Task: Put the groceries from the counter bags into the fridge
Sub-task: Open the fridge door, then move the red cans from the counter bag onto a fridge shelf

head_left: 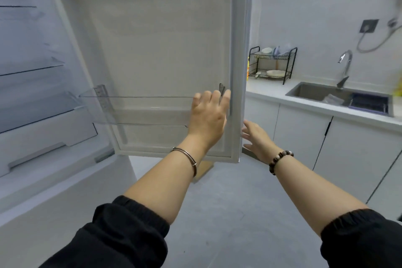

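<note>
A home kitchen. An open fridge (65, 72) fills the left; right of frame, a sink (339, 98), faucet (344, 69) and dish rack (273, 64).

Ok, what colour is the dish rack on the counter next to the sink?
Black. The dish rack has a thin black wire frame, which shows clearly in the head view.

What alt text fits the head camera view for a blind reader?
A person's hands reach for an open fridge door: the left hand beside its clear door shelf, the right hand at its outer edge.
</note>
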